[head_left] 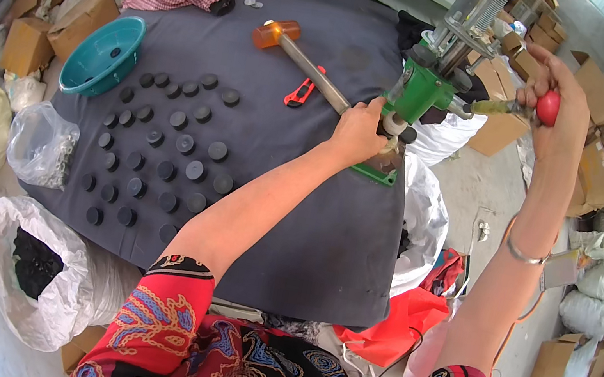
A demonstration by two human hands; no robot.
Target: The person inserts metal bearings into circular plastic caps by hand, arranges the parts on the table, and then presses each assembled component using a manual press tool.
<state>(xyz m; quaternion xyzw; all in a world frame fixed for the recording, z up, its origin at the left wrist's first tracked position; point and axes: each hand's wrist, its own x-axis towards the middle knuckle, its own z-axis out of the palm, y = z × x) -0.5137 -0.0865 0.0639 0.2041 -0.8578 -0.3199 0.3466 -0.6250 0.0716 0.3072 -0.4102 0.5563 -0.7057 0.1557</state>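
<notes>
A green hand press (418,96) with a metal column stands at the table's right edge. My left hand (360,133) is at the press, its fingers closed just under the ram beside a pale round piece (393,124). What the fingertips pinch is hidden. My right hand (557,99) is raised at the right, its fingers wrapped round the end of the press lever (493,107), with the red ball knob (547,107) against the palm. Many black round caps (185,144) lie spread over the left of the dark cloth (297,219).
A mallet (277,35) with an orange head and a red cutter (301,94) lie left of the press. A teal basin (104,55), a clear bag of small parts (42,145) and a white sack (41,266) line the left side. Cardboard boxes (601,169) stand at the right.
</notes>
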